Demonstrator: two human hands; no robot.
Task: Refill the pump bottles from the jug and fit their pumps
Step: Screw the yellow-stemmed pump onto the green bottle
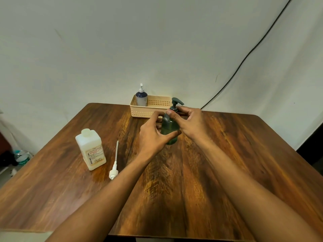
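A dark green pump bottle (pixel 169 127) stands upright on the wooden table (pixel 227 154), just in front of the basket. My left hand (pixel 153 135) wraps around its body. My right hand (pixel 188 123) pinches the collar of its green pump (pixel 176 102), which sits on the neck. A white square jug (pixel 90 149) with a printed label stands at the left, its mouth uncapped. A loose white pump (pixel 114 165) with a long dip tube lies flat beside the jug. A blue-and-white pump bottle (pixel 141 97) stands in the basket's left end.
A cream perforated basket (pixel 157 105) sits at the table's far edge against the white wall. A black cable (pixel 244 58) runs diagonally down the wall at the right. Bottles stand on the floor (pixel 21 157) off the table's left side.
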